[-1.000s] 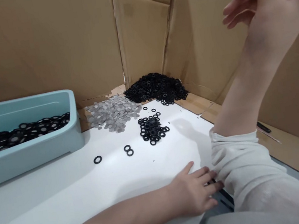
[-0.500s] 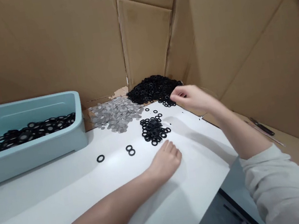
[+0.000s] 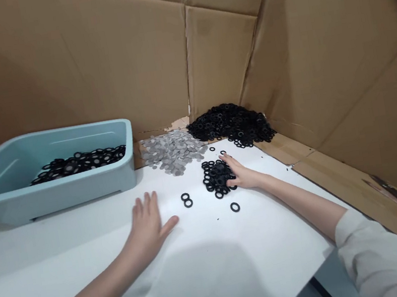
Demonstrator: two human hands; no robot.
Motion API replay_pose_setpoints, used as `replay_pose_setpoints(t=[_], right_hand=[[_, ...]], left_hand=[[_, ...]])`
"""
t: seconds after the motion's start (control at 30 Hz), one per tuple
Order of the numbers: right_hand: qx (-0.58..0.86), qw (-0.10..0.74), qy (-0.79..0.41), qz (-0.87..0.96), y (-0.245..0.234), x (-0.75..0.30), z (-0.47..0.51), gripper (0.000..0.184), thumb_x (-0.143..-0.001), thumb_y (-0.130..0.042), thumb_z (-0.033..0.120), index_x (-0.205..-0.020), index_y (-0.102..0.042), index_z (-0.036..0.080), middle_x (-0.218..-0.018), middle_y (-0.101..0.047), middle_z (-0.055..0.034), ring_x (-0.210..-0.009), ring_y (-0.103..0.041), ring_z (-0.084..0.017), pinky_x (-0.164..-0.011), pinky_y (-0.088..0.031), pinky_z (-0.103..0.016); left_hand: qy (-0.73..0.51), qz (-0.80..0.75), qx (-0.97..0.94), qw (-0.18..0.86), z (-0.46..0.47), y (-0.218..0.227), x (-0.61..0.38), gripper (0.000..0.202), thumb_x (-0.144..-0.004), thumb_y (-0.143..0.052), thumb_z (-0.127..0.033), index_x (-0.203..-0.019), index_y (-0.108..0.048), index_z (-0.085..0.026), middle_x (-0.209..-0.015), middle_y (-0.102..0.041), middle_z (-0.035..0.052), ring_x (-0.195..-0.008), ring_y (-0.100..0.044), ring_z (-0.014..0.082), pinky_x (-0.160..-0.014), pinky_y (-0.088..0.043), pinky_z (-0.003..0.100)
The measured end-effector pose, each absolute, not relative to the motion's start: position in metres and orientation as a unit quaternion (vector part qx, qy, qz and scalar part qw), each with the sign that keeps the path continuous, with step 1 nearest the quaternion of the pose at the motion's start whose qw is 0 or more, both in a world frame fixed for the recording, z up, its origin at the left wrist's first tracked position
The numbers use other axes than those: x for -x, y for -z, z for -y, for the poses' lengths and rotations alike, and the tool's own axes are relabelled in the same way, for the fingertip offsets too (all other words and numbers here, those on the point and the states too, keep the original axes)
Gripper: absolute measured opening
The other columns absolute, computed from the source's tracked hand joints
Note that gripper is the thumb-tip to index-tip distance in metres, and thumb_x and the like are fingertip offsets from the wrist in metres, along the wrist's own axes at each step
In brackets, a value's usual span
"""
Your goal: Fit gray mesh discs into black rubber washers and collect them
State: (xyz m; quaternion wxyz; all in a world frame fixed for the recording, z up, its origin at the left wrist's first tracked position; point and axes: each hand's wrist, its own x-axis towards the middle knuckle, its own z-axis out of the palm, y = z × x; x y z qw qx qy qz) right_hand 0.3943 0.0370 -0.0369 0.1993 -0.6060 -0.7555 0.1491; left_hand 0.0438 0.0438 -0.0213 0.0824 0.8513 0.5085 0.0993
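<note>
Cardboard walls (image 3: 94,59) box in a white tabletop (image 3: 294,254), with a blue bin (image 3: 84,189) at the left of the frame. Small pile of black rings (image 3: 217,173) sits just right of centre, and the right hand (image 3: 242,174) is at its right edge, fingers spread; can't tell if any ring is pinched under there. Left hand (image 3: 146,227) is left of centre, fingers splayed and holding nothing that I can see, bit blurry tbh.

For handling these, I'd use flat, relaxed fingertips and light pressure, so the pile thins out instead of skidding off in a lump. Pulling from the near edge seems safer too, since the grey discs (image 3: 174,152) lie close by in the upper middle and could get mixed in. Also watch the 2 touching rings (image 3: 186,200) near centre and the 1 loose ring (image 3: 232,207) below the pile; a careless sleeve or wrist could sweep them away.
</note>
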Motion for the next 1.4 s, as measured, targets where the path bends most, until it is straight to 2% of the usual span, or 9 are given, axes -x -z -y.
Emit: replay_pose_setpoints(t=[0.23,0.4,0.6,0.7,0.77,0.93,1.07,1.33,1.4], right_hand=[[0.595,0.254,-0.122,0.753,0.038,-0.401,-0.099,0.082,-0.074,-0.035,0.068,-0.135,-0.029,0.015,-0.143,-0.019,-0.0184,-0.133,-0.009,-0.032,-0.104,-0.01,-0.055],[0.576,0.272,-0.121,0.762,0.036,-0.405,-0.111,0.071,-0.078,-0.028,0.067,-0.128,-0.042,0.019,-0.134,-0.04,-0.0127,-0.127,-0.031,-0.027,-0.105,-0.021,-0.048],[0.546,0.312,-0.126,0.768,0.034,-0.398,-0.085,0.077,-0.077,-0.024,0.07,-0.119,-0.05,0.011,-0.123,-0.051,-0.0158,-0.116,-0.046,-0.026,-0.101,-0.032,-0.041],[0.533,0.331,-0.135,0.767,0.033,-0.4,-0.07,0.081,-0.075,-0.019,0.073,-0.116,-0.052,0.011,-0.116,-0.057,-0.0146,-0.11,-0.051,-0.025,-0.097,-0.037,-0.04],[0.536,0.345,-0.132,0.759,0.032,-0.402,-0.067,0.083,-0.075,-0.015,0.074,-0.116,-0.051,0.012,-0.116,-0.056,-0.0147,-0.11,-0.051,-0.025,-0.097,-0.037,-0.041],[0.564,0.348,-0.127,0.738,0.035,-0.404,-0.071,0.085,-0.074,-0.015,0.074,-0.125,-0.044,0.012,-0.129,-0.044,-0.0174,-0.122,-0.039,-0.028,-0.103,-0.027,-0.044],[0.555,0.318,-0.144,0.755,0.038,-0.395,-0.069,0.082,-0.074,-0.023,0.073,-0.129,-0.04,0.015,-0.131,-0.043,-0.0156,-0.122,-0.039,-0.027,-0.104,-0.027,-0.043],[0.513,0.303,-0.168,0.785,0.035,-0.375,-0.048,0.089,-0.072,-0.022,0.075,-0.131,-0.034,0.009,-0.131,-0.041,-0.0201,-0.122,-0.039,-0.026,-0.103,-0.028,-0.041],[0.502,0.286,-0.18,0.796,0.03,-0.372,-0.041,0.091,-0.072,-0.025,0.075,-0.133,-0.03,0.008,-0.134,-0.036,-0.0213,-0.125,-0.034,-0.027,-0.104,-0.026,-0.042]], left_hand=[[-0.111,-0.378,-0.907,0.152,-0.037,0.016,-0.14,0.088,-0.075,-0.048,-0.054,-0.135,-0.018,0.003,-0.141,-0.014,0.0294,-0.132,-0.009,0.0359,-0.104,-0.02,0.051],[-0.145,-0.362,-0.905,0.17,-0.043,0.016,-0.178,0.09,-0.073,-0.052,-0.05,-0.134,-0.017,0.006,-0.141,-0.017,0.0294,-0.132,-0.011,0.0351,-0.105,-0.018,0.048],[-0.195,-0.347,-0.898,0.188,-0.049,0.019,-0.19,0.088,-0.07,-0.058,-0.048,-0.131,-0.024,0.006,-0.136,-0.026,0.0311,-0.129,-0.02,0.0386,-0.103,-0.023,0.048],[-0.243,-0.319,-0.891,0.213,-0.054,0.02,-0.186,0.076,-0.074,-0.053,-0.05,-0.128,-0.032,0.0,-0.132,-0.035,0.0257,-0.125,-0.031,0.0329,-0.101,-0.029,0.043],[-0.27,-0.317,-0.881,0.226,-0.062,0.02,-0.186,0.067,-0.08,-0.045,-0.05,-0.127,-0.034,-0.004,-0.132,-0.037,0.0219,-0.124,-0.034,0.0284,-0.101,-0.03,0.04],[-0.252,-0.325,-0.882,0.231,-0.088,0.019,-0.195,0.06,-0.088,-0.029,-0.047,-0.129,-0.032,-0.003,-0.138,-0.03,0.0228,-0.131,-0.022,0.0292,-0.106,-0.019,0.045],[-0.233,-0.301,-0.894,0.238,-0.097,0.021,-0.202,0.054,-0.089,-0.028,-0.043,-0.129,-0.034,-0.006,-0.137,-0.036,0.0189,-0.13,-0.026,0.0264,-0.105,-0.021,0.042],[-0.23,-0.261,-0.905,0.245,-0.08,0.013,-0.188,0.05,-0.09,-0.025,-0.039,-0.125,-0.037,-0.006,-0.128,-0.044,0.0168,-0.121,-0.038,0.0225,-0.103,-0.028,0.036],[-0.222,-0.25,-0.908,0.251,-0.077,0.011,-0.18,0.052,-0.09,-0.026,-0.042,-0.127,-0.036,-0.007,-0.129,-0.042,0.0168,-0.121,-0.038,0.0225,-0.103,-0.029,0.037]])
